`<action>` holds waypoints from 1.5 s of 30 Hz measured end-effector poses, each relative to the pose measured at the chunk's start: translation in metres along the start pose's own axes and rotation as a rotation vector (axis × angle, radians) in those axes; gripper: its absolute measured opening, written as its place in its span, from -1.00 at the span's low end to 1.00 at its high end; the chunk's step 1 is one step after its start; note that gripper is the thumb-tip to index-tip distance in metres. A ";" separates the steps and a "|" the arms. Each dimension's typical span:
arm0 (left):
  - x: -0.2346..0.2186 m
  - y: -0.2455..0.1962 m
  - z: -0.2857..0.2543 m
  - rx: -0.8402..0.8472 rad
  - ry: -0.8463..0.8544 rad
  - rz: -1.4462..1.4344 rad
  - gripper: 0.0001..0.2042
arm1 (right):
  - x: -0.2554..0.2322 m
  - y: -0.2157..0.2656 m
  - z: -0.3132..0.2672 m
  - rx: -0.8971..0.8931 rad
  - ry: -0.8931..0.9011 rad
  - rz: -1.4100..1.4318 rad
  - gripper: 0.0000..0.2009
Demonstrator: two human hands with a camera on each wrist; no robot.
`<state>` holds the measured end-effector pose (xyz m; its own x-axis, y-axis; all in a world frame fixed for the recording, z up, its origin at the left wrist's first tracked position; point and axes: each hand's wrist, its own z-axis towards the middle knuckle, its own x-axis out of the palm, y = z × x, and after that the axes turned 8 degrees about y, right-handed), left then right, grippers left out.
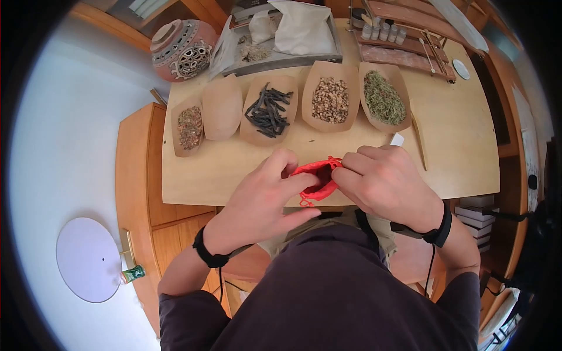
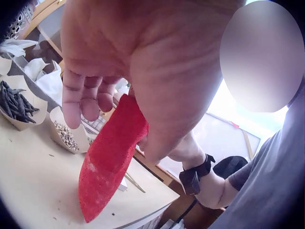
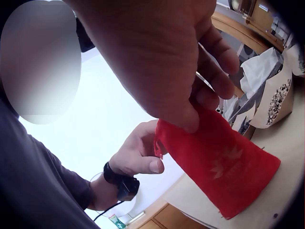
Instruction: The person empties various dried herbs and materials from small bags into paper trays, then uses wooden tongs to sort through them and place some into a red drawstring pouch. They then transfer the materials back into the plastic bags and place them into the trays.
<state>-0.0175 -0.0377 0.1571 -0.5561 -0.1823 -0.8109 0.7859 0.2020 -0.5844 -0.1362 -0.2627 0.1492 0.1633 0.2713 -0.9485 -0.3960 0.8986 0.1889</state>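
Note:
A red drawstring pouch (image 1: 319,181) is held in front of the body near the table's front edge, its mouth gaping upward. My right hand (image 1: 383,178) pinches the pouch's rim between thumb and fingers. From the left, my left hand (image 1: 260,196) reaches a finger into the mouth, while its thumb stays straight and apart below. The left wrist view has the narrow side of the red pouch (image 2: 109,162) hanging beside the left palm. In the right wrist view, the pouch (image 3: 221,162) shows a pale leaf-like print, and its red cord dangles near the left thumb.
Paper trays along the table (image 1: 456,158) hold dark dried strips (image 1: 269,111), pale chunks (image 1: 331,100), green dried herb (image 1: 383,99) and a reddish mix (image 1: 190,127). Another paper tray (image 1: 222,108) is bare. Behind stand a grey tray (image 1: 316,57), a pierced pot (image 1: 182,51) and small bottles (image 1: 383,31).

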 end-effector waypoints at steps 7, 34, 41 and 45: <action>0.000 0.006 0.007 -0.032 -0.100 -0.121 -0.76 | 0.000 0.004 0.010 0.032 -0.203 0.204 -0.75; -0.010 0.038 -0.016 -0.081 -0.471 -0.488 -0.65 | 0.071 0.023 0.041 0.526 -0.414 1.908 -0.47; -0.001 0.067 -0.029 -0.074 -0.630 -0.746 -0.82 | 0.073 0.024 0.052 0.526 -0.353 1.721 -0.52; 0.006 0.093 -0.036 -0.105 -0.716 -0.725 -0.84 | 0.057 0.023 0.062 0.734 -0.405 1.761 -0.58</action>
<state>0.0420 0.0146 0.0967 -0.5688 -0.8193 -0.0725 0.2778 -0.1085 -0.9545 -0.0796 -0.2051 0.1157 0.2771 0.8363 0.4731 0.0526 -0.5049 0.8616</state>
